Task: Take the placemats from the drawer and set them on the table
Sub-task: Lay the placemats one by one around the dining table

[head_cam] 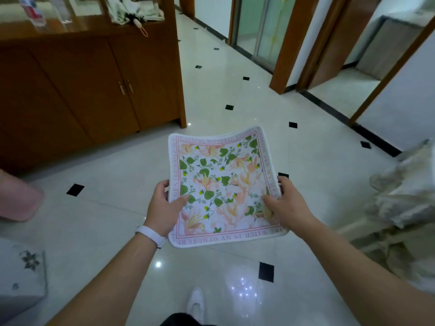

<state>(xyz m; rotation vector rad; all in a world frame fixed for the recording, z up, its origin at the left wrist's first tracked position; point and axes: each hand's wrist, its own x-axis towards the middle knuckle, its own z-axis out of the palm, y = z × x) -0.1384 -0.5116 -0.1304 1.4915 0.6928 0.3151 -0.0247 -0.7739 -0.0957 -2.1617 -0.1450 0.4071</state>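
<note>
**Operator:** Where is the placemat [221,184], and what secures it?

**Technician:** It is held in the air above the tiled floor [235,90], mid-view and roughly level. The left hand [162,208] holds the left edge and the right hand [286,203] holds the right edge, both toward the near corners. On each side the thumb lies on top and the fingers [163,184] curl underneath, clamped on the mat. No drawer is in view, and no bench can be identified with certainty.

**Operator:** What could go wrong from here?

**Technician:** Three faults, all as judgement.
1. The mat looks limp. Its far edge waves and the far right corner lifts. If either grip slackens, it could fold or slide to the floor.
2. I cannot tell whether one mat or several are being carried. A hidden lower mat could slip out unnoticed.
3. The floor is glossy, the wooden cabinet [94,90] stands far left, and draped furniture [404,196] stands at the right. A careless step could slip, or a free corner could catch on something.

**Operator:** What does the mat look like?

**Technician:** It is roughly square with rounded corners and a white border. Inside that is a thin red frame line with red capital lettering along it. The centre is printed with green leaves, peach flowers and small yellow buds. It looks like soft cloth.

**Operator:** What else is nearby?

**Technician:** There is a white wristband [150,234] on the left wrist and a white shoe [195,302] at the near edge.
</note>
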